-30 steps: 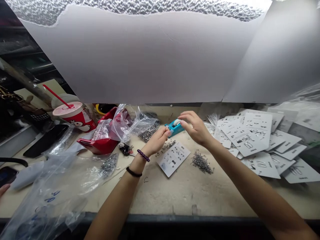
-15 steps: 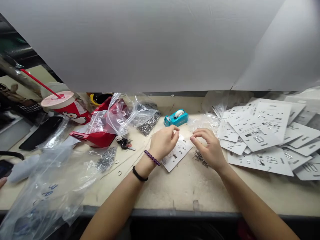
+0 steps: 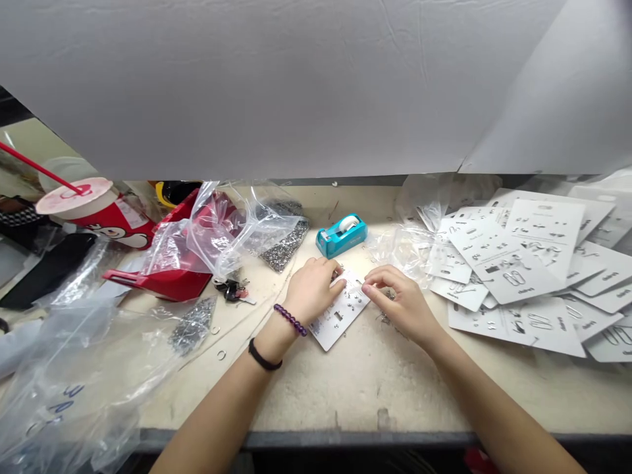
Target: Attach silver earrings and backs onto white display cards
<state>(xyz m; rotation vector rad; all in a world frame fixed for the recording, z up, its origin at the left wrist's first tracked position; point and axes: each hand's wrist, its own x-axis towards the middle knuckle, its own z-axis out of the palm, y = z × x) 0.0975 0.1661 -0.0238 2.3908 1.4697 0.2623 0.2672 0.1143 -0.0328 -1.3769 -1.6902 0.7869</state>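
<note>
A white earring card (image 3: 337,322) with small metal pieces lies slanted on the table. My left hand (image 3: 315,288) rests over its upper left part, fingers curled and thumb close to the forefinger; what they hold, if anything, is hidden. At the card's right edge, my right hand (image 3: 402,301) pinches thumb and forefinger together. Something thin and clear may be at those fingertips, too small to name. Partly under the right hand is a small pile of metal pieces (image 3: 386,317). Just beyond the card stands a blue tape dispenser (image 3: 342,236).
Many filled cards (image 3: 516,322) overlap in a heap at right. Clear plastic bags (image 3: 402,250) lie behind my right hand. To the left are a red scoop-like tray (image 3: 182,284), a bag of metal bits (image 3: 284,243), keys (image 3: 230,289), a red cup (image 3: 106,214) and a large clear bag (image 3: 93,382).
Both hands have come down onto the card, and the right hand's fingertips have moved left to its edge. The view has shifted slightly, moving the left-side items leftward.
</note>
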